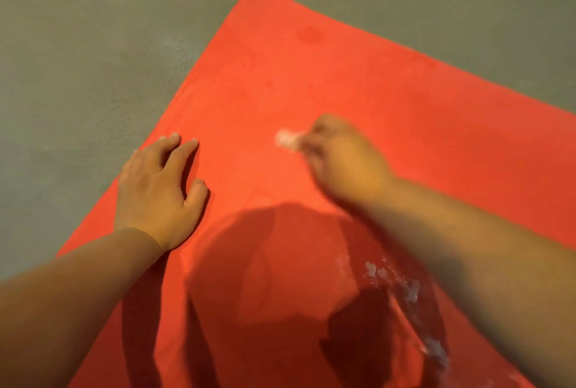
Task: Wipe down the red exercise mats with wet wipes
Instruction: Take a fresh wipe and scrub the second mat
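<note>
A red exercise mat [327,76] lies on the floor and fills most of the head view, its far corner at the top centre. My left hand [156,188] rests flat on the mat near its left edge, fingers spread. My right hand [339,157], blurred by motion, grips a crumpled white wet wipe [286,139] and holds it against the middle of the mat. White smears and flecks [392,281] mark the mat below my right forearm.
Grey concrete floor [93,29] surrounds the mat on the left and at the top. A shadow of my head and arms falls over the near part of the mat. A darker damp spot [310,35] shows near the far corner.
</note>
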A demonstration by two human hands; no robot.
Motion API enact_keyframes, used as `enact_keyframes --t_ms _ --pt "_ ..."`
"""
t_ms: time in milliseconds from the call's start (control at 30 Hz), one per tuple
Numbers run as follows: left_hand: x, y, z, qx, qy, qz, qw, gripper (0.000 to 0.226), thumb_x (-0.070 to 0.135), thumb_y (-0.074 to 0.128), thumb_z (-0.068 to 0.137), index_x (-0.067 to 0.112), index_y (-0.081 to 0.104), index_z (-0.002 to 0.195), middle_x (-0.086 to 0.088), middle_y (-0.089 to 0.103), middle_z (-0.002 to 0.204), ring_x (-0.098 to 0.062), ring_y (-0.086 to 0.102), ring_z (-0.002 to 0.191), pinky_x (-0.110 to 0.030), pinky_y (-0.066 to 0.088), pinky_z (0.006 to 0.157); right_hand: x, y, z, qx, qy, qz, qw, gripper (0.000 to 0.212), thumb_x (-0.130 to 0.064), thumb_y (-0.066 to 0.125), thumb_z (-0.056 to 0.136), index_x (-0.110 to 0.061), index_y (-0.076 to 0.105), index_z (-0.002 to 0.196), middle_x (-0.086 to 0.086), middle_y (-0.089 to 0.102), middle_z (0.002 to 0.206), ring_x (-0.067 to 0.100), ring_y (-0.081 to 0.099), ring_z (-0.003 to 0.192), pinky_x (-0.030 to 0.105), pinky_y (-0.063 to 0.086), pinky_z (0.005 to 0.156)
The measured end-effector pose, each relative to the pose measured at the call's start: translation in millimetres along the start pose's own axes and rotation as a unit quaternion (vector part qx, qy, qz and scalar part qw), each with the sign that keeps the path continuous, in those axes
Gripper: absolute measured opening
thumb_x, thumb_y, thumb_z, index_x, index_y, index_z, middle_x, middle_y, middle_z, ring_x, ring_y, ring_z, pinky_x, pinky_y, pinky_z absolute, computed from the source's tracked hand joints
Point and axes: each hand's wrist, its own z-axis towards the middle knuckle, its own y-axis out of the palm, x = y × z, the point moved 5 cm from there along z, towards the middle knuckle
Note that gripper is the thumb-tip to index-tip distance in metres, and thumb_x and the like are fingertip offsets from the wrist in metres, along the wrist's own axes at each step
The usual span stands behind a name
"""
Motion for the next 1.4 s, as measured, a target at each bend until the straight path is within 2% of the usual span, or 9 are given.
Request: enact_keyframes --t_ms 167,367,567,633,833,1033,1233,1300,1400 --pt "5 -4 24 0.018 -0.043 0.022 0.999 0.056 0.045 0.041 0.079 0.021 0.054 0.129 -0.014 0.051 0.113 -0.035 0.047 0.104 -0.048 0.035 0.092 59 -25 27 0.167 0.262 -0.008 0.950 0.028 -0.009 0.050 0.088 -0.008 0.068 0.111 0.018 0.059 0.111 0.034 0.057 0.101 0.033 0.034 0.085" --pt "0 3 46 0.057 -0.060 -0.014 0.996 0.057 0.040 0.038 0.081 0.016 0.055 0.129 -0.014 0.051 0.125 -0.035 0.045 0.112 -0.049 0.037 0.095 -52 27 14 0.033 -0.053 0.074 0.995 0.016 -0.010 0.059 0.087 -0.006 0.071 0.097 0.014 0.061 0.096 0.033 0.057 0.092 0.040 0.043 0.080" --pt "4 5 50 0.003 -0.044 -0.033 0.998 0.066 0.037 0.036 0.081 0.011 0.044 0.142 -0.009 0.035 0.152 -0.026 0.032 0.139 -0.043 0.025 0.114 63 -31 95 0.162 0.209 -0.008 0.964 0.025 -0.011 0.053 0.087 -0.011 0.069 0.106 0.017 0.060 0.109 0.033 0.056 0.100 0.032 0.034 0.083" --pt "5 5 49 -0.005 -0.050 -0.033 0.998 0.067 0.036 0.036 0.081 0.011 0.042 0.143 -0.008 0.033 0.153 -0.025 0.029 0.141 -0.042 0.023 0.116 40 -19 100 0.152 0.198 0.001 0.968 0.025 -0.012 0.051 0.088 -0.008 0.070 0.104 0.019 0.062 0.107 0.033 0.057 0.099 0.034 0.035 0.087" --pt "4 5 48 -0.021 -0.060 -0.034 0.997 0.070 0.037 0.035 0.079 0.012 0.039 0.144 -0.007 0.031 0.154 -0.022 0.027 0.142 -0.042 0.020 0.117 -58 27 58 -0.033 -0.124 0.044 0.991 0.018 -0.023 0.054 0.090 -0.018 0.067 0.101 0.007 0.058 0.096 0.028 0.056 0.092 0.039 0.047 0.075" --pt "5 3 49 -0.030 -0.064 -0.027 0.997 0.074 0.042 0.028 0.078 0.013 0.039 0.144 -0.004 0.031 0.154 -0.020 0.026 0.142 -0.039 0.017 0.118 37 -20 136 0.110 0.174 -0.030 0.978 0.027 -0.030 0.051 0.092 -0.016 0.071 0.104 0.014 0.064 0.103 0.033 0.059 0.098 0.036 0.043 0.076" --pt "5 3 51 -0.038 -0.065 -0.029 0.997 0.073 0.040 0.028 0.078 0.010 0.040 0.144 -0.006 0.031 0.154 -0.022 0.027 0.142 -0.042 0.019 0.118 -55 16 80 -0.021 -0.053 0.049 0.997 0.022 -0.027 0.053 0.092 -0.018 0.068 0.105 0.010 0.064 0.084 0.031 0.061 0.080 0.034 0.040 0.062" --pt "4 2 50 -0.035 -0.060 -0.031 0.997 0.072 0.039 0.029 0.079 0.009 0.041 0.143 -0.008 0.033 0.153 -0.024 0.030 0.141 -0.045 0.022 0.116 -36 5 73 0.063 -0.091 0.034 0.993 0.029 -0.025 0.050 0.088 -0.013 0.069 0.105 0.009 0.067 0.087 0.029 0.061 0.080 0.033 0.045 0.065" --pt "5 1 51 -0.029 -0.051 -0.037 0.998 0.070 0.042 0.031 0.082 0.009 0.041 0.143 -0.009 0.035 0.152 -0.025 0.031 0.140 -0.046 0.024 0.115 29 -2 66 0.155 0.131 0.000 0.979 0.036 -0.019 0.050 0.089 -0.015 0.059 0.124 0.010 0.058 0.126 0.031 0.051 0.116 0.038 0.038 0.099"
